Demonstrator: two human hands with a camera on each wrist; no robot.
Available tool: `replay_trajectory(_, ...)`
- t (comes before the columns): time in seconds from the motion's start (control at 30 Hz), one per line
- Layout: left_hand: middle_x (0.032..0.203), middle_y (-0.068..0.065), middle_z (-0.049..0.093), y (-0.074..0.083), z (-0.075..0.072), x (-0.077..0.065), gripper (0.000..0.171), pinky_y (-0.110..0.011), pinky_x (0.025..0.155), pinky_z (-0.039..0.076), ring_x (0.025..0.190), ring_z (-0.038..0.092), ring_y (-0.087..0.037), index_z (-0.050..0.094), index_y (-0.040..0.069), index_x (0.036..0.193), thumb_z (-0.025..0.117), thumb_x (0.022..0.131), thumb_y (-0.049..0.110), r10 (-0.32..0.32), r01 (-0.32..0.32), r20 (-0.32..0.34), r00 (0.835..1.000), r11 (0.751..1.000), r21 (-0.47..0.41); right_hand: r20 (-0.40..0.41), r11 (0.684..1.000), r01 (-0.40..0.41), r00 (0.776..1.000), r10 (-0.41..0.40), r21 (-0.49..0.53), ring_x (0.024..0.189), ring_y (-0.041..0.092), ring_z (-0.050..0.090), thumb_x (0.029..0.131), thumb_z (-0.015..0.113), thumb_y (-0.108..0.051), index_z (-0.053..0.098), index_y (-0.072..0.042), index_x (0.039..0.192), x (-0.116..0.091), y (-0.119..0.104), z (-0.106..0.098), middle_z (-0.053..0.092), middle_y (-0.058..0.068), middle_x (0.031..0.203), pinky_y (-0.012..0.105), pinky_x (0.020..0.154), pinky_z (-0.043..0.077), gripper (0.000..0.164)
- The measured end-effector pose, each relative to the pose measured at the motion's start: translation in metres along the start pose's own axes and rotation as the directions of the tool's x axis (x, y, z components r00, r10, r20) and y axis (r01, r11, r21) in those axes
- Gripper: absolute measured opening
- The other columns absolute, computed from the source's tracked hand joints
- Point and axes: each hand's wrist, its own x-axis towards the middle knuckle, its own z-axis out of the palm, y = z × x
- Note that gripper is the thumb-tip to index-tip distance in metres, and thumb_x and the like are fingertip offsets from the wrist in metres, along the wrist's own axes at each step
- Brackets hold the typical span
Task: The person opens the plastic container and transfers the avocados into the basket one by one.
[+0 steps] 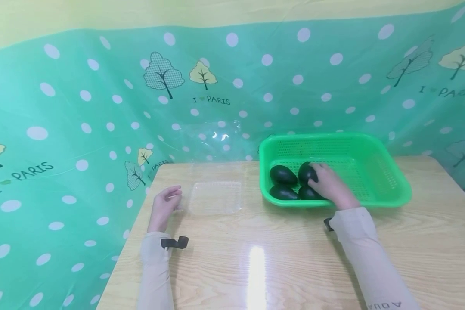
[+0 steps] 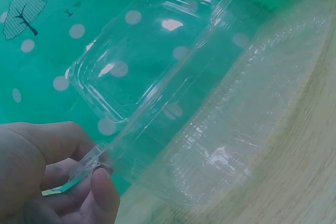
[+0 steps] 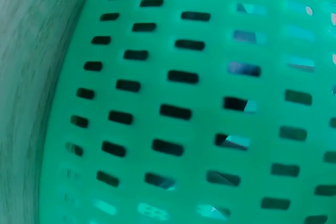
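My left hand (image 1: pixel 165 209) is at the left side of a clear plastic clamshell box (image 1: pixel 217 199), which stands open with its lid raised against the backdrop. In the left wrist view the thumb and fingers pinch the box's near corner at the hinge side. Inside the green basket (image 1: pixel 403 193), my right hand (image 1: pixel 331 186) grips a dark, glossy avocado (image 1: pixel 306 173) from its right. Beside and below it lie more dark avocados (image 1: pixel 283 175), one partly hidden by the hand. Only slotted basket wall (image 3: pixel 142 87) fills the right wrist view; neither hand nor fruit shows there.
Both things stand on a light wooden table (image 1: pixel 217 258), the basket to the right of the box. A green dotted plastic sheet (image 1: pixel 100 172) with tree prints hangs behind and along the left. The basket's right half shows its bare slotted floor.
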Motion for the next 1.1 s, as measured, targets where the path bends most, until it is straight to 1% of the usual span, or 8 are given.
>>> replay_trajectory(0.17,0.135,-0.023,0.054,0.015,0.002,-0.008,0.045,-0.033,0.082,0.06,0.105,0.061,-0.029,0.05,-0.001,0.141,0.057,0.096,0.004,-0.021,0.021,0.009,1.0,1.0,-0.008,-0.007,1.0,0.002,1.0,-0.002,-0.004,0.13,0.057,0.038,0.096,0.059,-0.015,0.034,0.01,0.147,-0.002,0.0,-0.001,0.033,0.04,0.145,0.071,0.105,0.035,0.061)
replay_trajectory(0.3,0.134,-0.024,0.054,0.019,0.002,-0.01,0.045,-0.033,0.082,0.06,0.101,0.062,-0.027,0.05,-0.002,0.14,0.056,0.096,0.004,-0.022,0.022,0.014,1.0,1.0,-0.007,-0.011,1.0,0.001,1.0,-0.001,-0.003,0.133,0.056,0.034,0.096,0.059,-0.015,0.032,0.011,0.147,-0.003,0.001,-0.002,0.031,0.039,0.147,0.07,0.108,0.032,0.063)
replay_trajectory(0.47,0.135,-0.023,0.054,0.007,0.001,-0.003,0.045,-0.029,0.077,0.06,0.098,0.062,-0.024,0.051,0.001,0.141,0.057,0.097,0.007,-0.009,0.009,0.008,1.0,1.0,-0.012,0.004,1.0,0.008,1.0,-0.008,0.001,0.138,0.055,0.028,0.097,0.059,-0.015,0.024,0.013,0.149,-0.005,0.001,-0.005,0.027,0.039,0.15,0.067,0.113,0.027,0.069)
replay_trajectory(0.63,0.135,-0.021,0.055,-0.005,0.0,0.004,0.044,-0.024,0.074,0.057,0.1,0.061,-0.022,0.052,0.004,0.141,0.058,0.098,0.013,0.016,-0.016,-0.008,1.0,1.0,0.018,-0.001,1.0,0.014,1.0,-0.014,-0.001,0.139,0.054,0.027,0.097,0.058,-0.015,0.022,0.013,0.15,-0.009,-0.003,-0.011,0.026,0.038,0.151,0.066,0.113,0.027,0.07)
replay_trajectory(0.73,0.134,-0.02,0.056,-0.007,0.0,0.005,0.044,-0.024,0.077,0.056,0.104,0.059,-0.021,0.052,0.003,0.141,0.058,0.098,0.014,0.025,-0.024,-0.014,1.0,0.999,0.039,-0.002,1.0,0.019,1.0,-0.019,-0.002,0.139,0.054,0.027,0.097,0.058,-0.015,0.022,0.012,0.15,-0.012,-0.005,-0.014,0.027,0.038,0.151,0.067,0.113,0.028,0.07)
replay_trajectory(0.83,0.132,-0.019,0.057,-0.006,0.0,0.005,0.043,-0.024,0.076,0.055,0.106,0.058,-0.024,0.053,0.004,0.14,0.058,0.098,0.014,0.019,-0.018,-0.022,1.0,0.999,0.046,-0.003,1.0,0.031,1.0,-0.031,0.0,0.138,0.054,0.026,0.097,0.059,-0.014,0.022,0.012,0.15,-0.016,-0.006,-0.017,0.027,0.038,0.151,0.067,0.113,0.027,0.07)
replay_trajectory(0.97,0.133,-0.019,0.057,-0.006,0.0,0.004,0.042,-0.02,0.071,0.054,0.107,0.058,-0.028,0.054,0.006,0.14,0.058,0.098,0.015,0.013,-0.012,-0.025,1.0,0.999,0.049,-0.017,0.999,0.048,0.999,-0.048,-0.002,0.139,0.054,0.027,0.096,0.06,-0.014,0.022,0.011,0.15,-0.02,-0.006,-0.019,0.027,0.037,0.151,0.067,0.113,0.027,0.071)
replay_trajectory(1.1,0.134,-0.02,0.056,-0.006,-0.001,0.003,0.044,-0.018,0.065,0.052,0.102,0.06,-0.027,0.053,0.005,0.141,0.058,0.099,0.017,0.02,-0.019,-0.022,1.0,0.998,0.055,-0.035,0.998,0.057,0.998,-0.057,0.003,0.139,0.054,0.027,0.096,0.06,-0.014,0.022,0.011,0.151,-0.024,-0.006,-0.021,0.028,0.037,0.151,0.068,0.112,0.027,0.071)
